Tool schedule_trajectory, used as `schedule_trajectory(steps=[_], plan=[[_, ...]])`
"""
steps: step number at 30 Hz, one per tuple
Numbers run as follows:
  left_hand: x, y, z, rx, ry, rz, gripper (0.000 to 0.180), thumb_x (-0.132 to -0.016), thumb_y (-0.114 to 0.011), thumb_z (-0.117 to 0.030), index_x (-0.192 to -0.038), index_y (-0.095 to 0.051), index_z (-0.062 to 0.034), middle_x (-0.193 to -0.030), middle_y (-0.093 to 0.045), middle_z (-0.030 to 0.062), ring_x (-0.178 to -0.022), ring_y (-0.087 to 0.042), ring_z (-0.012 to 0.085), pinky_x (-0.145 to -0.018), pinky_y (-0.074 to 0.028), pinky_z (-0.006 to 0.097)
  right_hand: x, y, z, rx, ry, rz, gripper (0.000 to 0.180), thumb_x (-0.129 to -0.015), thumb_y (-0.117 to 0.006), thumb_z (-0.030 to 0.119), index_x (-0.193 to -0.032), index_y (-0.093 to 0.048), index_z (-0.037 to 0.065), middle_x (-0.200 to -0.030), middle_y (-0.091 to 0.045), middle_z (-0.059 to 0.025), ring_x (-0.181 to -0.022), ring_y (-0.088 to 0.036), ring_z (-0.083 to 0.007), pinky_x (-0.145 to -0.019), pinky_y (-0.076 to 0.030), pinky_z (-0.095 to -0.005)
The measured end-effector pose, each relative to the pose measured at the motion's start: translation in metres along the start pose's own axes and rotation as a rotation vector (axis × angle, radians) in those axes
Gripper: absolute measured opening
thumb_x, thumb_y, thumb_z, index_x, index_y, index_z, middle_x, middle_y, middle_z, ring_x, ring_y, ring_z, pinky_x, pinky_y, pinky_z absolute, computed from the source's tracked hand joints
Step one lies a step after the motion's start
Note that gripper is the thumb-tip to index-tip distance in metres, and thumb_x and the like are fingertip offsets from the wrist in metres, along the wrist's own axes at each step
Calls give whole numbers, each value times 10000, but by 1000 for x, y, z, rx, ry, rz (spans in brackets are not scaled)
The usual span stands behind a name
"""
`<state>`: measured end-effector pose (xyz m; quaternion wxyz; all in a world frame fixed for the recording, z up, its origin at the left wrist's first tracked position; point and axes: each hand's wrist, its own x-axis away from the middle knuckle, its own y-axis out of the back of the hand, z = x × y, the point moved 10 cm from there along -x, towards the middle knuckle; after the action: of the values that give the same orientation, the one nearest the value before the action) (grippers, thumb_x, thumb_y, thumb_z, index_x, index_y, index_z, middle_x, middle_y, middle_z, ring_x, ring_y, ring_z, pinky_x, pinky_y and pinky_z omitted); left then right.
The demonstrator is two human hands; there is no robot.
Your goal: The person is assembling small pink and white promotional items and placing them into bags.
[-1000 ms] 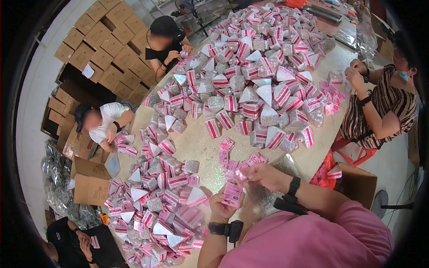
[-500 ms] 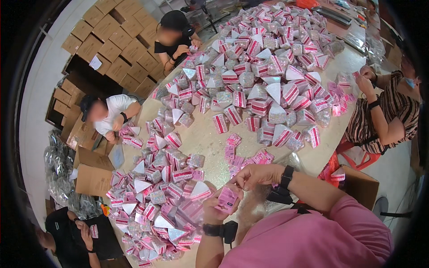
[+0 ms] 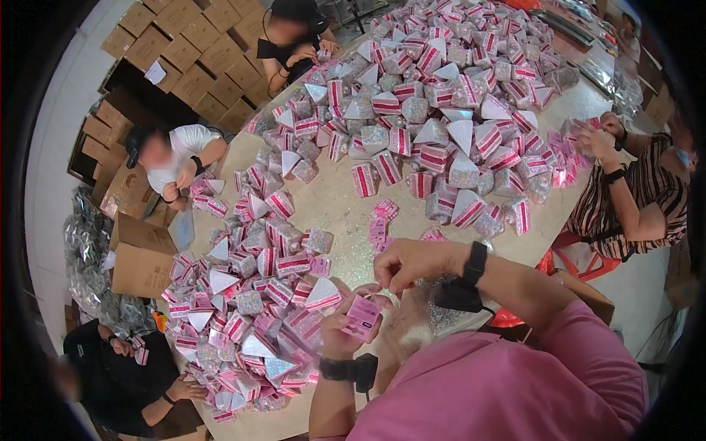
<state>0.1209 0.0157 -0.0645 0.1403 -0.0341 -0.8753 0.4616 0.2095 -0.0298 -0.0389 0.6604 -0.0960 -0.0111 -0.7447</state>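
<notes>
Large beige table (image 3: 334, 206): heaped with pink-striped pyramid packets (image 3: 441, 88) and glittery pouches, a second heap (image 3: 250, 294) lying nearer the wearer. Stacked cardboard boxes (image 3: 191, 51) at the far left wall. Left hand (image 3: 340, 331): fingers closed around a small pink card packet (image 3: 362, 317), held above the table edge. Right hand (image 3: 408, 261): curled, fingertips pinching just above the packet's top. Co-workers seated around the table.
</notes>
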Motion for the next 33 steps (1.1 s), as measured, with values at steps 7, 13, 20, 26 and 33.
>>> schedule_trajectory(steps=[7, 13, 20, 26, 33], plan=[[3, 27, 26, 87, 27, -48, 821, -690, -638, -251, -1353, -304, 99, -1225, -518, 209, -964, -597, 259, -748, -499, 301, 4, -11, 11, 238, 14, 7, 96, -685, -660, 45, -713, -580, 2, -684, -592, -45, -639, -580, -125, -581, -447, -278], [4, 51, 30, 8, -25, -192, 690, -710, -645, -274, -1260, -422, 77, -1082, -587, 158, -876, -608, 239, -706, -512, 307, 2, -23, 14, 419, 65, 22, 115, -684, -651, 68, -701, -560, 1, -665, -568, -65, -624, -552, -142, -563, -428, -308], [7, 51, 38, 118, -142, -210, 642, -761, -638, -261, -1265, -420, 71, -1087, -577, 153, -911, -604, 238, -722, -504, 311, 0, -30, 7, 388, 10, -21, 99, -678, -630, 56, -731, -571, -3, -689, -559, -58, -611, -532, -152, -566, -424, -310], [11, 62, 31, 138, -182, -291, 608, -743, -590, -299, -1202, -453, 74, -1074, -556, 164, -816, -595, 243, -694, -492, 306, 11, -80, 43, 182, 271, 173, 136, -688, -613, 55, -810, -591, 2, -724, -578, -82, -677, -567, -180, -627, -448, -328], [18, 38, 19, 115, -211, -197, 608, -741, -600, -309, -1209, -451, 50, -1106, -550, 175, -713, -572, 234, -581, -438, 290, 10, 46, 12, 909, 337, -553, 95, -697, -581, 78, -756, -550, 10, -671, -535, -129, -611, -539, -255, -588, -431, -373]])
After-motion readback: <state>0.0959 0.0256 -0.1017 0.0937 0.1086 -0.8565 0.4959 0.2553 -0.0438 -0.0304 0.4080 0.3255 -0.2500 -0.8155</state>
